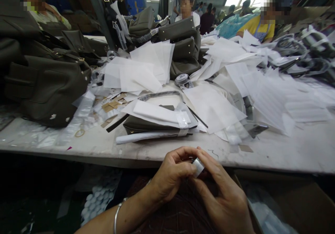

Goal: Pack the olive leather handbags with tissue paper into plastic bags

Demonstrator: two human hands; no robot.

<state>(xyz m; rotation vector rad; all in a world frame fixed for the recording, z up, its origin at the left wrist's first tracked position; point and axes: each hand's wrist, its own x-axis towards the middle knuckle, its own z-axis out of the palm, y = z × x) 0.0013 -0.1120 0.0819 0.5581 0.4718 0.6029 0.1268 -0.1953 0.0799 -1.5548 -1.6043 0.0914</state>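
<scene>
In front of my body, just below the table's front edge, both hands come together around a small silvery, shiny piece (198, 167). Its exact kind is not clear. My left hand (174, 173), a bangle on its wrist, pinches the piece between thumb and curled fingers. From the other side, my right hand (220, 188) grips it with thumb and fingertips. On the table beyond lies a dark handbag (151, 124), flat, with its strap wrapped in plastic. A folded white foam sheet (159, 113) rests on top of it, along with clear film.
Dark bags are heaped at left (49, 87) and stacked at the back (183, 49). White foam sheets (277, 94) cover much of the right side. A phone-like dark object (258, 130) lies near them. Beneath the table is a cardboard box (295, 199). Several people sit beyond.
</scene>
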